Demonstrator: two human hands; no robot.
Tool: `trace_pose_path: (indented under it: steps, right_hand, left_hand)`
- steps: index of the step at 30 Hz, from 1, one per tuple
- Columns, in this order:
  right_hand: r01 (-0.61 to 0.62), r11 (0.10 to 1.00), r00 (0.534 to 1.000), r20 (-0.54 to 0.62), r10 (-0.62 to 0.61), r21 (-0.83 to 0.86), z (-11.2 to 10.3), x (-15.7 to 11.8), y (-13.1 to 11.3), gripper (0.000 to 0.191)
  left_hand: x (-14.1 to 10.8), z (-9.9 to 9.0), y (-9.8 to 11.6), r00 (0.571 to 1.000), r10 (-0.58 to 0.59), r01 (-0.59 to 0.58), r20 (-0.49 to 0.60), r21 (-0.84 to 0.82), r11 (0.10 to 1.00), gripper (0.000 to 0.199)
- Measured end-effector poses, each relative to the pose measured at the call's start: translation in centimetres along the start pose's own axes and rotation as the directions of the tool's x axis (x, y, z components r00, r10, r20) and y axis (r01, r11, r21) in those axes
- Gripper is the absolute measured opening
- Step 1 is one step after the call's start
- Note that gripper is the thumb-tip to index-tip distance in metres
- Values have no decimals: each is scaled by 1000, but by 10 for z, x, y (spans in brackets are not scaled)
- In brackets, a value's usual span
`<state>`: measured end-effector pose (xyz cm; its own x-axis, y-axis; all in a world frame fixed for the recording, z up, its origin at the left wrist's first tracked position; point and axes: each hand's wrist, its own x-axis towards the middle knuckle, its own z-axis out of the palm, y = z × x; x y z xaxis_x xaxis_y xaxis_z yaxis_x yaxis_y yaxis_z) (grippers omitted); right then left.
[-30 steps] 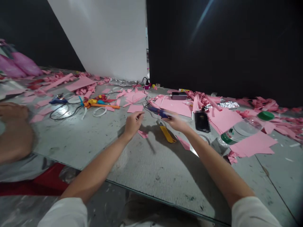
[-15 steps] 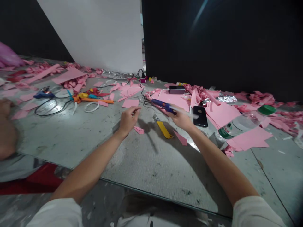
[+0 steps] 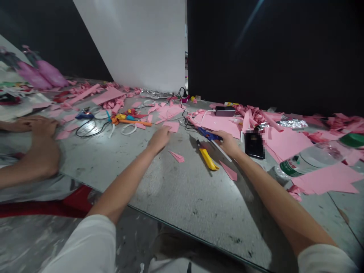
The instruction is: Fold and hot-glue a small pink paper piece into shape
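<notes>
My left hand [image 3: 159,138] reaches to the near edge of a small pink paper square [image 3: 174,126], its fingers closed at that edge. My right hand [image 3: 227,142] is wrapped round a blue glue gun [image 3: 209,134], which has a white glue stick [image 3: 223,151] sticking out of its back. The gun's tip points away to the left, near dark cables. Between my hands lie a yellow utility knife [image 3: 209,159] and a folded pink paper piece [image 3: 178,156]. Another pink sliver [image 3: 229,171] lies right of the knife.
A black phone [image 3: 254,145] and a plastic bottle [image 3: 309,157] lie to the right. Crumpled pink paper [image 3: 256,115] spreads along the back. Another person's arms [image 3: 42,148] rest at the left. An orange stick [image 3: 138,122] and a white ring [image 3: 129,129] sit left of centre.
The view has swung left, showing more of the other person's arms. My left hand has moved to the pink square. The glue gun stays in my right hand.
</notes>
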<state>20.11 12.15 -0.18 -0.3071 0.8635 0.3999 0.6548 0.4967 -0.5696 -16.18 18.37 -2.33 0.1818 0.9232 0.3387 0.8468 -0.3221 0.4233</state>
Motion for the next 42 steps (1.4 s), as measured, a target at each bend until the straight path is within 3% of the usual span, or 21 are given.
trace_pose_path:
  steps: [4,8,11,17,20,23,25,29,31,34,38,40,42]
  right_hand:
    - [17,999,1000,16,-16,-41,6,7,-3,53]
    - [32,996,998,65,-27,-86,25,25,-9,53]
    - [50,992,993,117,-37,-119,42,41,-12,50]
    - [85,978,979,200,-46,-192,67,61,-18,54]
    - [103,971,970,236,-50,-217,65,60,-26,57]
    - [106,967,967,252,-45,-232,42,40,-37,61]
    - [79,965,972,235,-19,-251,18,13,-44,53]
    - [-104,940,975,152,161,-326,-27,-59,-56,20]
    - [-180,924,958,155,243,-337,-37,-92,-60,17]
    - [-262,919,940,138,312,-294,-38,-123,-62,14]
    - [-358,927,928,70,367,-117,-40,-135,-66,13]
    - [-390,921,920,36,390,0,-45,-140,-72,22]
    - [-414,877,904,-3,428,243,-51,-146,-80,31]
  left_hand:
    - [5,8,-2,993,35,-42,117,57,998,41]
    - [-9,19,19,963,159,-168,218,24,985,34]
    - [-14,20,30,947,217,-217,237,-26,976,35]
    - [-13,-7,21,969,166,-153,184,-80,985,43]
    - [-17,-26,17,932,227,-191,282,-149,970,34]
    - [-21,-43,19,832,335,-244,443,-250,937,32]
    - [-24,-50,23,767,383,-263,514,-293,919,36]
    - [-26,-55,36,658,390,-256,645,-295,921,38]
    - [-27,-55,42,624,368,-241,689,-278,930,36]
    - [-27,-59,49,626,317,-211,713,-236,948,36]
    - [-35,-69,73,651,274,-167,708,-218,961,36]
    - [-47,-67,98,687,309,-79,658,-355,931,36]
    - [-65,-55,130,757,324,79,568,-570,818,39]
